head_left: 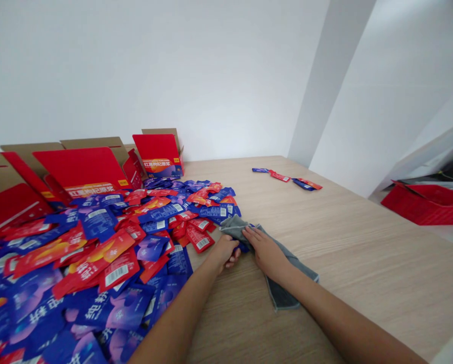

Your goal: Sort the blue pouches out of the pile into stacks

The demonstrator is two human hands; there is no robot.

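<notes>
A grey cloth [283, 296] lies on the table in front of me, folded over partly at its far end. My right hand [267, 253] rests on top of it, fingers bent over the fabric and gripping it. Just to the left, my left hand [224, 251] is closed with its fingers curled in. Between the two hands a bit of a blue sachet [243, 247] shows from under the cloth, held in my left fingers. Most of that sachet is hidden. Beside my left hand spreads a large pile of red and blue sachets [116, 268].
Open red cardboard boxes [84, 169] stand behind the pile along the wall. Several sachets [279, 176] lie apart near the table's far right. A red box [427, 205] sits beyond the right edge of the wooden table [366, 253].
</notes>
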